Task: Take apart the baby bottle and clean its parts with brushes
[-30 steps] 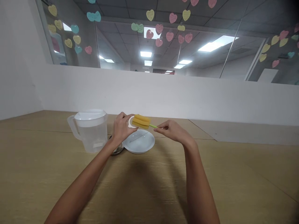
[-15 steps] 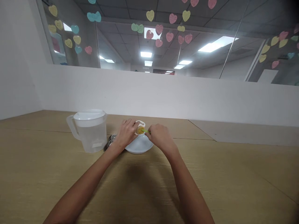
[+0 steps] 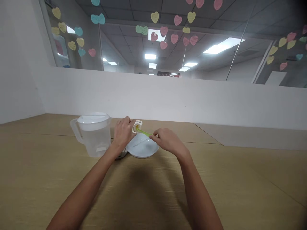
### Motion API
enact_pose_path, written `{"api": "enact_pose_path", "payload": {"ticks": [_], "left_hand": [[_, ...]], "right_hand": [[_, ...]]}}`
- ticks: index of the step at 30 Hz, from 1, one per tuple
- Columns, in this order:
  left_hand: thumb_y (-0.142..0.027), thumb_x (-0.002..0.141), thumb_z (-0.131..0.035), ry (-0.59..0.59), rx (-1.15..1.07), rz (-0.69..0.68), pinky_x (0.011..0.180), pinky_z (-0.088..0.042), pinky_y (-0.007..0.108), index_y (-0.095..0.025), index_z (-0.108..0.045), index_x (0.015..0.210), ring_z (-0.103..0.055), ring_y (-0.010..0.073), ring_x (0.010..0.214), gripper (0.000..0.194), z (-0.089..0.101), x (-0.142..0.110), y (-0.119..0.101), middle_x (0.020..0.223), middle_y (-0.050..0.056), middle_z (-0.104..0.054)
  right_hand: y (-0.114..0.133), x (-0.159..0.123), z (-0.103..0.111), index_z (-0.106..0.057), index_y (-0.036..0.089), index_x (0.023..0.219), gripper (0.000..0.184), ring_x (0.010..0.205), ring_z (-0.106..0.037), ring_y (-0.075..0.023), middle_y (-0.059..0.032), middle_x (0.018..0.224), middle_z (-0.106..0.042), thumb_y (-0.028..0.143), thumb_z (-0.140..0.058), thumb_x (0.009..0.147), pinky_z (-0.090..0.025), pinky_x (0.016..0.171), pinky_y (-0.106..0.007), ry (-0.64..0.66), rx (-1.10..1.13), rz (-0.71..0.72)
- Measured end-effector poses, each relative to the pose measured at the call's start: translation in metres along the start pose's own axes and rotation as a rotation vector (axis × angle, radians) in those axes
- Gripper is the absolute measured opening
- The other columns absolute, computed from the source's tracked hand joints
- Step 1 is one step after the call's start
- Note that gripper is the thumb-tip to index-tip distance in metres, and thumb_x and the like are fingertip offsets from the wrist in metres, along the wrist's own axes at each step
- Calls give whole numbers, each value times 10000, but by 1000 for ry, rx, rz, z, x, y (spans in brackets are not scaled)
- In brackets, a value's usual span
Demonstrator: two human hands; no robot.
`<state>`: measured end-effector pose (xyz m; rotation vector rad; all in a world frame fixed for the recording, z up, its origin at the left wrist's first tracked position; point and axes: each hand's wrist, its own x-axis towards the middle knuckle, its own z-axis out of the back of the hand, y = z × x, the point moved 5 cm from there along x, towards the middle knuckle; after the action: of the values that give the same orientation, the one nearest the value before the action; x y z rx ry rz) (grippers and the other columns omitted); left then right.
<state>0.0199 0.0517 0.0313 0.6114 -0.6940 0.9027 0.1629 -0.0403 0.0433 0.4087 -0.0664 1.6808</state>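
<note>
My left hand is wrapped round a small white cup, held on its side above a white bowl. My right hand pinches the green handle of a sponge brush. The brush's yellow sponge head is pushed inside the cup, so only a little yellow shows at the mouth. Both hands hover over the far middle of the wooden table.
A clear plastic pitcher with a white lid and water in it stands left of the bowl. A small metal object lies partly hidden under my left wrist. A white partition wall runs behind the table.
The yellow sponge head, outside the cup a second ago, has gone into the cup. My right hand moved in toward the cup, then drew back a little to the right.
</note>
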Motion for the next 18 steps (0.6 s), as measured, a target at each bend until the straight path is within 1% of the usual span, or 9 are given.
{"api": "enact_pose_path", "payload": {"ticks": [3, 6, 8, 10, 13, 15, 18], "left_hand": [[-261, 746, -553, 6, 6, -3, 709, -340, 346, -209, -580, 1042, -497, 251, 853, 302, -1, -1, -1, 907, 91, -522], [-237, 735, -564, 39, 10, -33, 704, -342, 345, -201, -586, 1023, -503, 253, 852, 291, -3, -2, -7, 917, 92, -528], [-223, 722, -576, 65, 2, -55, 702, -343, 343, -198, -587, 1008, -507, 255, 858, 288, -4, -3, -13, 915, 89, -532], [-212, 708, -588, 85, -11, -67, 701, -343, 340, -197, -585, 1001, -509, 254, 865, 293, -5, -4, -16, 917, 86, -533], [-217, 696, -604, 95, -16, -69, 704, -342, 336, -194, -586, 994, -509, 250, 866, 300, -5, -5, -17, 922, 82, -532], [-245, 697, -611, 97, -16, -59, 704, -340, 335, -194, -587, 999, -509, 250, 861, 308, -6, -4, -15, 915, 80, -531], [-264, 711, -601, 92, -5, -43, 693, -335, 335, -201, -594, 989, -509, 249, 853, 285, -9, -4, -9, 910, 79, -528]], "right_hand": [[10, 4, -4, -634, 136, 785, 266, 667, -553, -158, -89, 783, -644, 280, -427, 871, -252, 514, -251, -24, -98, 7], [16, 7, -1, -645, 150, 827, 251, 681, -547, -164, -89, 785, -638, 193, -402, 873, -236, 524, -262, -108, -201, -4], [18, 8, 3, -652, 172, 850, 280, 677, -539, -160, -82, 798, -631, 182, -374, 883, -228, 523, -263, -156, -231, -1], [19, 8, 6, -656, 203, 877, 293, 678, -534, -154, -69, 812, -624, 207, -365, 896, -221, 522, -258, -194, -226, 29], [19, 7, 7, -658, 235, 914, 274, 682, -535, -150, -52, 810, -625, 237, -384, 900, -212, 523, -256, -218, -204, 81], [19, 6, 6, -656, 224, 914, 267, 684, -537, -147, -46, 802, -639, 249, -391, 901, -223, 534, -252, -224, -159, 102], [19, 5, 5, -651, 183, 857, 305, 651, -527, -137, -46, 760, -652, 255, -359, 913, -249, 550, -245, -226, -67, 109]]}}
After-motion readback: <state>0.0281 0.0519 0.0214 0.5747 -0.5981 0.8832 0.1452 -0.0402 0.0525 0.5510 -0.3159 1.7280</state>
